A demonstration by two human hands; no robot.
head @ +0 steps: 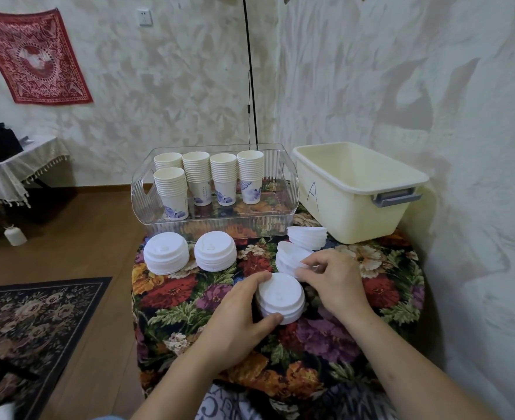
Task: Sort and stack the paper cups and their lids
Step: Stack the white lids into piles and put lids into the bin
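Head view: at lower centre, the left hand point(238, 310) is curling round a stack of white lids point(280, 298) on the floral counter point(380, 298), while the right hand point(332, 278) is pinching a lid from the loose lids point(291, 257) just behind. Cup stacks point(209, 177) are standing in the clear tray point(220, 221) at centre (the cream bin point(356, 213) sits upper right). Steadying the stack and seating each lid squarely looks wise.

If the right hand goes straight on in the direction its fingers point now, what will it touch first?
The right hand points left and slightly away, its fingers already at the leaning pile of lids. Going on, it would likely push into that pile first; past it stands the second lid stack, though depth is hard to judge.
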